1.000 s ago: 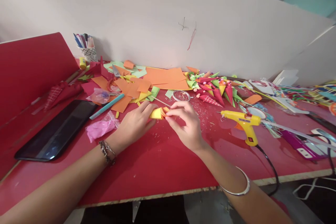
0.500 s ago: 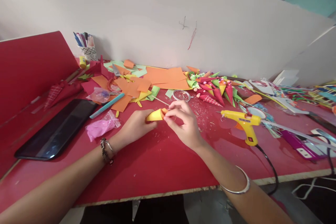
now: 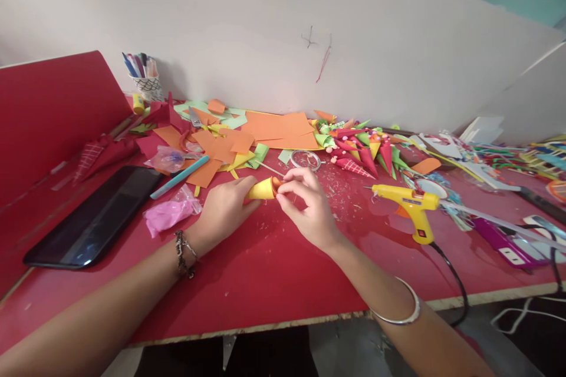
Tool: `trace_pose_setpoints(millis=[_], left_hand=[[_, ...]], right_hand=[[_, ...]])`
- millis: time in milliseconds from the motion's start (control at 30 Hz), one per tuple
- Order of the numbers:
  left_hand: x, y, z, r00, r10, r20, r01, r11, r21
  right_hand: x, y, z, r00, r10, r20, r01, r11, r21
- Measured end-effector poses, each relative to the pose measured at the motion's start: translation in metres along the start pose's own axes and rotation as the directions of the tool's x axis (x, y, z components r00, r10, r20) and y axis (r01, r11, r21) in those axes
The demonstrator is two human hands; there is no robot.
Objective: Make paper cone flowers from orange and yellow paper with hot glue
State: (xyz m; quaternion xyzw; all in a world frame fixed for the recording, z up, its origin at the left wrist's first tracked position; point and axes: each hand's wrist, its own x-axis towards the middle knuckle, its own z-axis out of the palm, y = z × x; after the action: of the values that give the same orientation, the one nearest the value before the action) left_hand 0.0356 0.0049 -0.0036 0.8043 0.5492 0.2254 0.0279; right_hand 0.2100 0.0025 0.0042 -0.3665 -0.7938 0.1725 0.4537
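The left hand point(image 3: 227, 203) holds the narrow end of a yellow paper cone point(image 3: 262, 189) above the red table point(image 3: 283, 283). The right hand point(image 3: 307, 209) pinches the cone's open rim. A yellow glue gun point(image 3: 411, 203) lies to the right.

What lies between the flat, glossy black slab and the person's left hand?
In the head view, a clear plastic bag of pink material lies between the slab and the left hand, with a long light-blue stick just beyond it.
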Motion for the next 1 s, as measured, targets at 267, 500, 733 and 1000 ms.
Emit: trace_pose_setpoints(millis=[267,500,733,1000], left_hand=[[0.0003,0.0024,0.0019,0.997,0.066,-0.033,-0.062,0.992,0.105],[-0.0005,-0.0014,0.0039,0.992,0.122,-0.035,-0.12,0.991,0.052],[-0.0007,-0.0036,0.0048,0.988,0.147,-0.038,-0.146,0.988,0.049],[-0.0016,0.0017,0.0054,0.987,0.152,-0.048,-0.152,0.988,0.007]], right_hand=[[0.0002,0.0034,-0.0004,1.0,-0.013,-0.006,0.013,1.0,0.018],[0.0009,0.0046,-0.0025,0.998,-0.027,0.053,0.025,0.999,0.028],[0.0016,0.0044,-0.0035,0.995,-0.041,0.088,0.04,0.999,0.007],[0.0006,0.0024,-0.0008,0.998,-0.055,-0.028,0.055,0.998,0.012]])
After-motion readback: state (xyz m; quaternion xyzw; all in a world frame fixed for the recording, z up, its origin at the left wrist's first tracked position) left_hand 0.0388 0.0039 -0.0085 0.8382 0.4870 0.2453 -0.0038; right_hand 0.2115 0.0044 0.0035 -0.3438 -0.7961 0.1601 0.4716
